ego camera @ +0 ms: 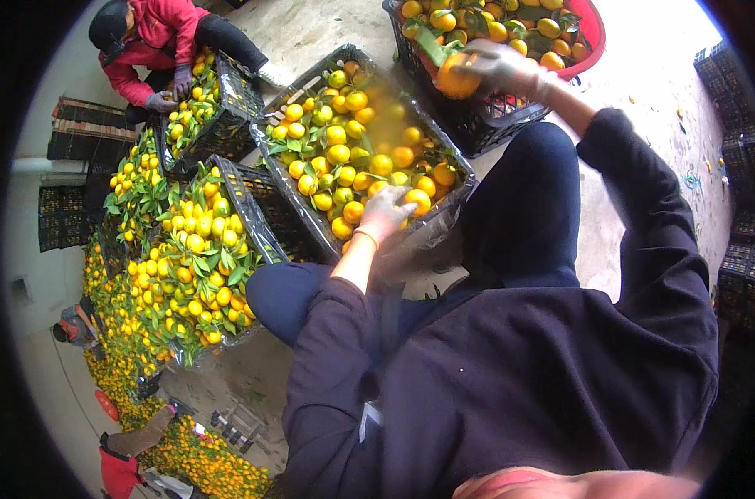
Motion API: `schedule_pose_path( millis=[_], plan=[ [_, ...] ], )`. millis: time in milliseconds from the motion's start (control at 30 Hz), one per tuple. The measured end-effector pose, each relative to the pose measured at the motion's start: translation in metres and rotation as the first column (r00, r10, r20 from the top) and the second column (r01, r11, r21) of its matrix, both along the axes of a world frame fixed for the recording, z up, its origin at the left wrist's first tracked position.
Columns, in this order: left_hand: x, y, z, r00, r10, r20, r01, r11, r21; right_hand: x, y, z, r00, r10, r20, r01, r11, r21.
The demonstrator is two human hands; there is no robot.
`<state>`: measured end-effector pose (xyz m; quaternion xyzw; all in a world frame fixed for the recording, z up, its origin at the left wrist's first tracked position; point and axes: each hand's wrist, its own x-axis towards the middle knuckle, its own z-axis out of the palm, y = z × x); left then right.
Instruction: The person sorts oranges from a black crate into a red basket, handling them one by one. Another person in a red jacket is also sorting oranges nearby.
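Note:
Both my hands wear thin pale gloves. My left hand (384,215) reaches into a black plastic crate (449,212) lined with clear film, its fingers against an orange citrus fruit (417,201); whether it grips the fruit is not plain. Raised at the upper right, my right hand (502,65) holds another orange fruit (457,76), blurred, with a green thing, perhaps a leaf or a tool handle, sticking up beside it. Yellow and orange fruit with green leaves fill the lined crate. Just behind my right hand stands a red basket (596,37) of leafy fruit, resting on a black crate (477,134).
A co-worker in a red jacket (165,31) handles fruit at a crate (240,93) on the upper left. Heaped leafy fruit (190,268) lies left of my knee. Farther off, other people work along a long pile (196,461). Stacked crates (742,249) line the right side.

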<state>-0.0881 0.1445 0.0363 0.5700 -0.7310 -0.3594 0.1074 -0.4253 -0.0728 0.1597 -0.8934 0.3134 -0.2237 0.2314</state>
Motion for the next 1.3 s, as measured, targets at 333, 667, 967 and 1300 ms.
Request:
schedule_pose_path(
  millis=[333, 667, 967, 1300],
  plan=[
    [-0.007, 0.003, 0.025, 0.998, 0.047, 0.042, -0.049, 0.998, 0.044, 0.104, 0.119, -0.092, 0.838, 0.113, -0.533, 0.196, 0.85, 0.489],
    [-0.007, -0.007, 0.032, 0.972, -0.145, 0.186, 0.153, 0.988, -0.034, 0.104, 0.11, -0.115, 0.811, 0.258, -0.525, -0.024, 0.911, 0.411],
    [-0.072, -0.03, 0.039, 0.999, -0.036, 0.017, 0.036, 0.998, -0.045, 0.108, 0.108, -0.147, 0.933, 0.171, -0.316, 0.04, 0.825, 0.564],
    [-0.057, -0.034, -0.003, 0.988, -0.091, -0.123, 0.066, 0.98, -0.19, 0.022, 0.007, 0.007, 0.976, -0.218, 0.007, 0.213, 0.946, -0.244]
  ],
)
